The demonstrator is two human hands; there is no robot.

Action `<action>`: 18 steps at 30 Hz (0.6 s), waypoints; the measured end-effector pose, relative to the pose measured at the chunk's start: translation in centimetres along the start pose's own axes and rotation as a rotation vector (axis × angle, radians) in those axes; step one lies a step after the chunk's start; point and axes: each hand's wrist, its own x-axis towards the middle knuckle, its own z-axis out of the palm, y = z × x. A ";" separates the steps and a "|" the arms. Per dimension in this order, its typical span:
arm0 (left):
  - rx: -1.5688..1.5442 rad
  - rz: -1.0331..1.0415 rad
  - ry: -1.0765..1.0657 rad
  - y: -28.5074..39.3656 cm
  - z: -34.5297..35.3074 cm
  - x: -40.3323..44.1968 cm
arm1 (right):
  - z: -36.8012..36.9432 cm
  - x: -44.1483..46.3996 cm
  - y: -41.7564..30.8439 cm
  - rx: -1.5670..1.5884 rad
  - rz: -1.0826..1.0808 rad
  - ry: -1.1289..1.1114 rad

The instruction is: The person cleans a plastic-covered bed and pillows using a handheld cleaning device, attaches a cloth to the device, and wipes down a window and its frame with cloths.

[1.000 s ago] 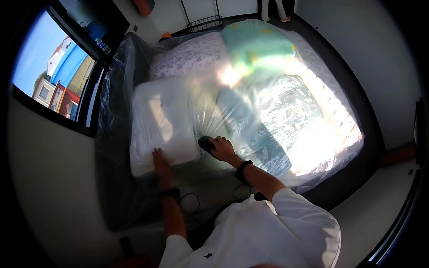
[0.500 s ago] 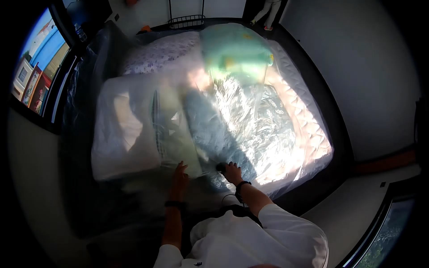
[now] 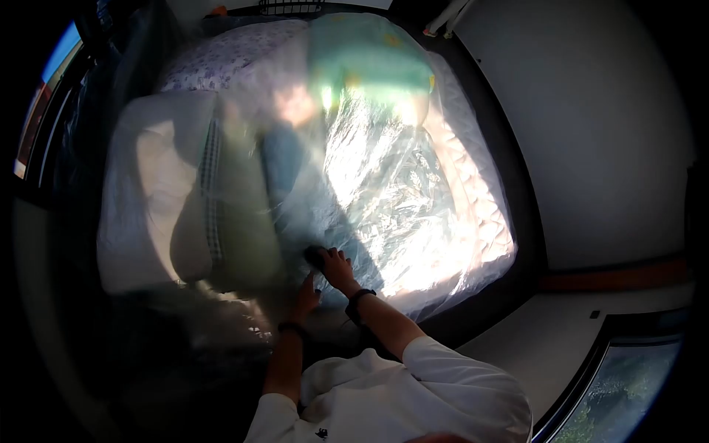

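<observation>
Broadly, we see the clear sheet (image 3: 402,173) spread over the bedding, thin, glossy and crinkled; it looks light, limp and slippery, so we'd best take a loose fold near its edge, gently, as it could tear. Under it, the quilted pad (image 3: 480,196) shows pink, zigzag ridges, the white bundle (image 3: 148,210) is rounded and likely soft but bulky, and the green bundle (image 3: 362,55) looks plump. Our right hand (image 3: 339,272) is closed round the dark tool (image 3: 315,257), over the sheet's near part; the tool seems stiff and palm-sized, best held by its body. Our left hand (image 3: 306,299) is just beside it, fingers towards it; we cannot tell whether they pinch any film.
</observation>
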 end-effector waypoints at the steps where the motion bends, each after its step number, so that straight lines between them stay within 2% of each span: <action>1: -0.007 -0.017 -0.005 -0.6 1.6 0.6 | -0.2 0.3 1.3 -0.033 -0.018 0.049; 3: 0.202 0.008 0.048 -2.8 3.5 1.1 | -0.5 0.6 4.1 -0.057 0.000 0.004; 4: 0.207 -0.015 0.039 -4.1 4.6 1.7 | -0.9 0.7 6.5 -0.054 0.000 0.015; 6: 0.277 -0.025 0.170 -6.1 6.6 2.9 | -2.3 0.7 11.8 -0.049 -0.002 0.029; 9: 0.386 -0.147 0.103 -2.6 5.8 3.7 | -5.4 1.2 20.3 -0.081 0.024 0.109; 13: 0.519 -0.250 0.080 2.8 5.4 3.0 | -9.7 0.6 30.0 -0.056 0.209 0.245; 16: 0.462 -0.276 0.135 3.7 6.2 3.1 | -12.8 1.4 35.7 -0.046 0.446 0.390; 18: 0.526 -0.317 0.307 6.1 6.0 3.9 | -14.2 2.0 36.7 -0.018 0.556 0.475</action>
